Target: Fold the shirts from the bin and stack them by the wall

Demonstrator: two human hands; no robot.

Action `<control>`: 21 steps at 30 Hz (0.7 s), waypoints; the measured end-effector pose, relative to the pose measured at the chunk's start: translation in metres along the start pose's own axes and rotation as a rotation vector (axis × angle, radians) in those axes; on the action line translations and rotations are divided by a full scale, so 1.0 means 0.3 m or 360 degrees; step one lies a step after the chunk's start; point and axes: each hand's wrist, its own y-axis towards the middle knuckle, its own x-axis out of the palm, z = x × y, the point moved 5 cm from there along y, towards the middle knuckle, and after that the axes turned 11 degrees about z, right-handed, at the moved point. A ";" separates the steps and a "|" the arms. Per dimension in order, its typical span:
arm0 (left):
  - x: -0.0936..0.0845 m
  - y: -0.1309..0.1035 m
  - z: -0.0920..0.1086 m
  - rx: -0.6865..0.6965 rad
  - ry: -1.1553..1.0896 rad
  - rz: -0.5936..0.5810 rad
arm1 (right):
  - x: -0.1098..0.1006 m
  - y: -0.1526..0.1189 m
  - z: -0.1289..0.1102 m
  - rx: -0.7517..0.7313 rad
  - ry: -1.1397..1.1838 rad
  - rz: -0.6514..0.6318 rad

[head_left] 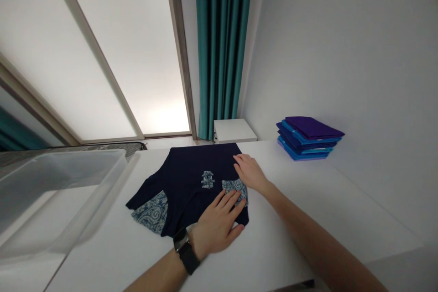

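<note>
A navy shirt (186, 169) with paisley-patterned patches lies spread on the white table (273, 246). Its left sleeve end shows a blue-and-white paisley panel, and a small patterned trim sits near the middle. My left hand (219, 221), with a black watch on the wrist, rests flat on the shirt's near right part, fingers spread over the paisley patch there. Higher up, my right hand (251, 172) lies on the shirt's right edge with its fingers stretched out. The cloth under both palms is hidden.
A stack of folded blue and purple clothes (306, 139) stands at the table's back right by the wall. To the left is a clear plastic bin (102, 205). Behind the table are a small white cabinet (234, 130) and a green curtain (222, 45).
</note>
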 end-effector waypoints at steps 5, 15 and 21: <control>0.003 -0.009 0.005 0.0006 0.0051 0.0038 | 0.073 -0.066 -0.035 0.0013 -0.0025 -0.0289; -0.011 -0.008 0.010 -0.0105 0.0077 0.0065 | 0.086 -0.075 -0.020 0.0063 0.0055 -0.0261; -0.058 0.016 -0.040 -0.0280 0.0169 0.0183 | -0.038 -0.063 0.060 0.0200 0.0221 0.0243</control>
